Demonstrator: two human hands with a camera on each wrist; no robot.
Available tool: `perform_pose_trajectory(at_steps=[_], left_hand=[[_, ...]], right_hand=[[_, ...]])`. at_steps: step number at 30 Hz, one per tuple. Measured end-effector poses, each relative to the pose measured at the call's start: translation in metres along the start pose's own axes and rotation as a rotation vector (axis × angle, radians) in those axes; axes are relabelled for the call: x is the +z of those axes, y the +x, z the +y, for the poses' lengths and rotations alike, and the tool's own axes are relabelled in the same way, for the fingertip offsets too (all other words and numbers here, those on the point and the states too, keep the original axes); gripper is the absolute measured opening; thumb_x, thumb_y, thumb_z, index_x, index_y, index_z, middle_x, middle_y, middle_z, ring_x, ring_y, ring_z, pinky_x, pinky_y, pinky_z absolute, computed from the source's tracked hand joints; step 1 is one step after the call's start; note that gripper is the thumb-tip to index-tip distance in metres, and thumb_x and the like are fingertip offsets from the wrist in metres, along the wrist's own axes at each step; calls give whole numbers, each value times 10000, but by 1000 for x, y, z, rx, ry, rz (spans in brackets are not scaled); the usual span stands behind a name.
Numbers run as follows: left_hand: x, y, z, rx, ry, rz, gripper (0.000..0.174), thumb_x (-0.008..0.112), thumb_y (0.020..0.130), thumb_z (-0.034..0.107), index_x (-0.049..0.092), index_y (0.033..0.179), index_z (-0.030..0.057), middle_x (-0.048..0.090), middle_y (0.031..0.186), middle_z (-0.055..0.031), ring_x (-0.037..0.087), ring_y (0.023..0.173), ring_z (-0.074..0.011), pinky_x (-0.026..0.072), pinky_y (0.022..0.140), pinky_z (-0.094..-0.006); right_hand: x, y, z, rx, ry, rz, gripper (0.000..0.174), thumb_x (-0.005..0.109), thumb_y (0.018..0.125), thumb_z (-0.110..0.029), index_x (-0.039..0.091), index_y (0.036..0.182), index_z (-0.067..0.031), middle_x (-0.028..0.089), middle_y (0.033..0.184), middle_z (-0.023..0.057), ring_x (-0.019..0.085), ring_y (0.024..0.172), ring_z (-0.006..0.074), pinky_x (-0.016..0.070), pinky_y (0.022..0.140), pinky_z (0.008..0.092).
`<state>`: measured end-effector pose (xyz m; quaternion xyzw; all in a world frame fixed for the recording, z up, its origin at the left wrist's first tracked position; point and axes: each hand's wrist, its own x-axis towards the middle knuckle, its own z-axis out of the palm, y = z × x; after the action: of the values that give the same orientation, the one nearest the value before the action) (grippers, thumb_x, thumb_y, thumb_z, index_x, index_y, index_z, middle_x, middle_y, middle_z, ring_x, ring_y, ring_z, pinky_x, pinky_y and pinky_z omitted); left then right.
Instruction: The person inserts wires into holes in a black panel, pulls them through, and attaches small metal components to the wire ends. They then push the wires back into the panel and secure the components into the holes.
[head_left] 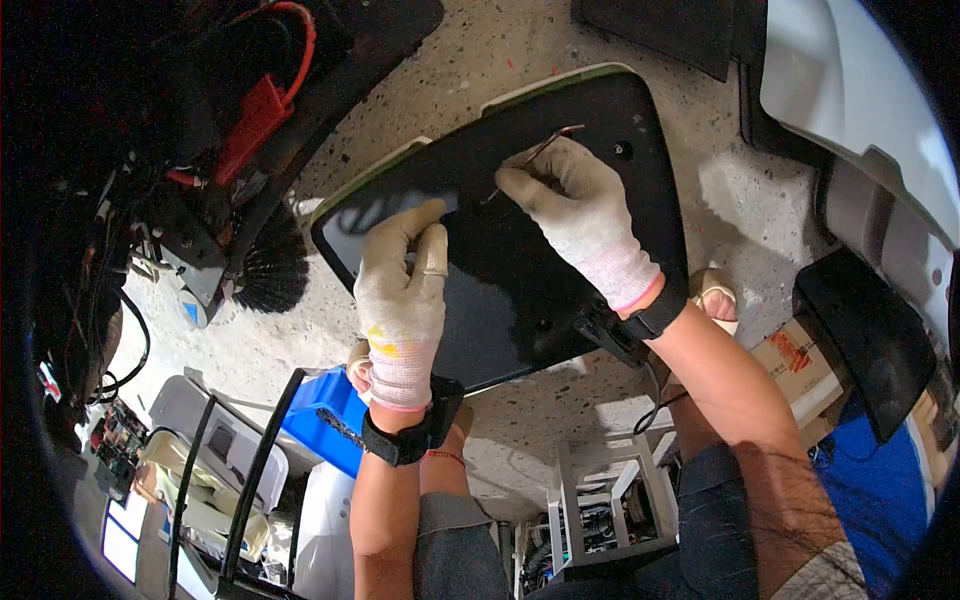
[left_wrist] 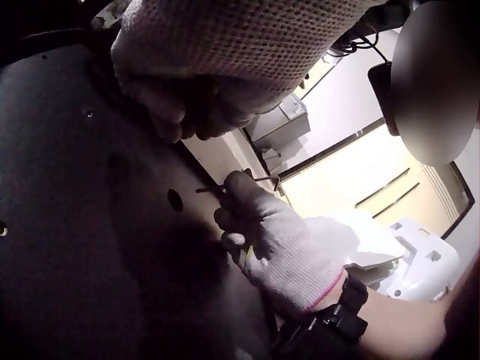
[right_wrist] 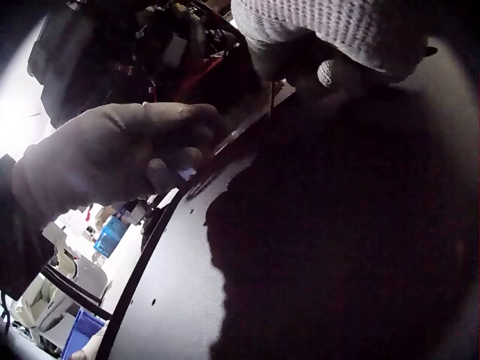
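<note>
The right hand (head_left: 588,212) grips a thin bent metal rod (head_left: 553,140) over the black panel (head_left: 500,270); the left hand (head_left: 402,285), loosely bent above that panel, seems empty in the dim wrist views. Beneath the panel is speckled floor (head_left: 420,105).

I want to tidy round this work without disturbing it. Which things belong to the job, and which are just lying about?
In the job:
black panel, under both hands
thin metal tool, in the right hand

Apparently just lying about:
blue bin
cardboard box
</note>
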<state>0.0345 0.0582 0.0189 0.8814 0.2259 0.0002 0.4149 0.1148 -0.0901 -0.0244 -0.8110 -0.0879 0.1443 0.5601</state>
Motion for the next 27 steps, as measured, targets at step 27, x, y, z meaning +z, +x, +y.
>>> perform_pose_trajectory(at_steps=[27], left_hand=[[15, -114, 15, 606, 270, -445, 144, 612, 739, 242, 539, 715, 120, 479, 561, 8, 522, 477, -136, 399, 426, -273]], right_hand=[[-46, -127, 23, -301, -662, -794, 197, 582, 745, -244, 622, 917, -156, 591, 938, -17, 568, 801, 197, 450, 670, 347]])
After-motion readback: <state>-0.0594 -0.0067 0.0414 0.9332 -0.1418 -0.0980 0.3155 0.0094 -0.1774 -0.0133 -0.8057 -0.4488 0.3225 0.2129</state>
